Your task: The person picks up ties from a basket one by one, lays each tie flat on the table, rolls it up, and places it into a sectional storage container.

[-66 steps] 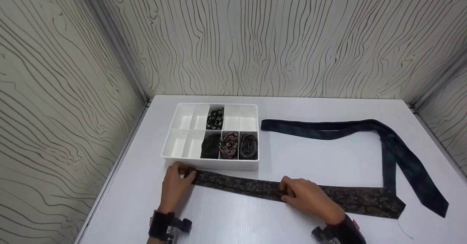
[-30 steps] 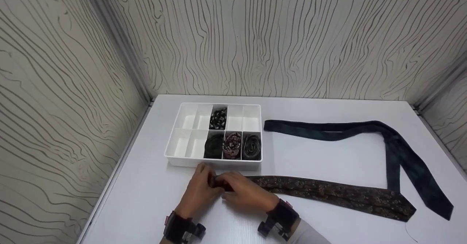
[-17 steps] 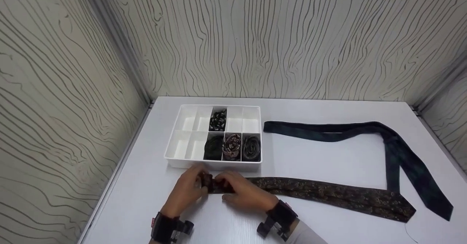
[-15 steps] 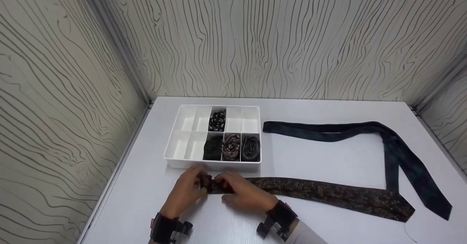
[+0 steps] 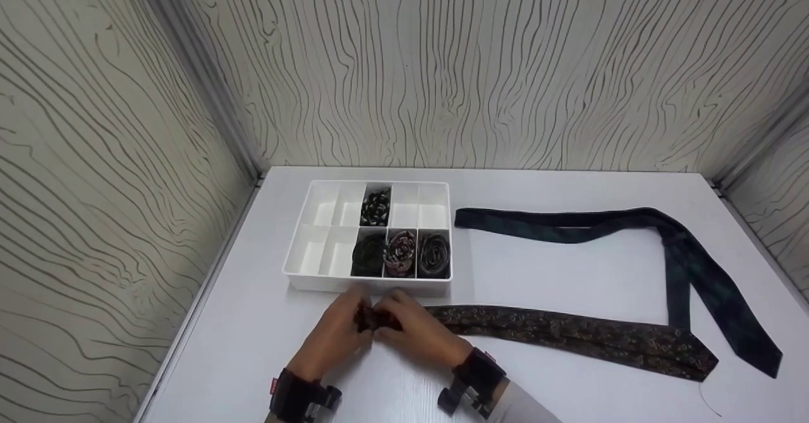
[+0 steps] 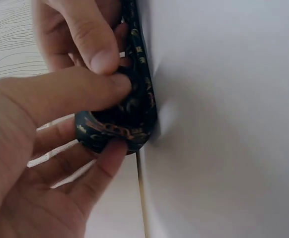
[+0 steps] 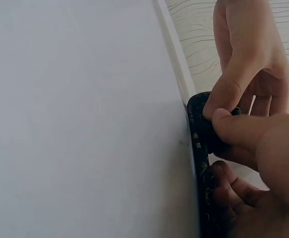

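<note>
A dark brown patterned necktie [image 5: 562, 334] lies stretched along the table, its wide pointed end at the right. Its narrow end is coiled into a small roll [image 6: 117, 131], which both hands grip in front of the tray. My left hand [image 5: 335, 334] holds the roll with the thumb on its near side and fingers curled about the outer turn. My right hand [image 5: 423, 337] meets it from the right, thumb pressed against the coil beside the left thumb [image 7: 229, 91]. In the head view the fingers largely hide the roll.
A white divided tray [image 5: 366, 284] stands just behind the hands. Several rolled neckties, such as a reddish patterned one [image 5: 400, 253], sit in its compartments. A dark green necktie [image 5: 720, 290] lies loosely folded at the right, partly under or against the brown one's wide end.
From 2.2 seconds ago, my right hand has slid left along the brown necktie to my left hand. The narrow end has become a roll, and my left hand has shifted right.
</note>
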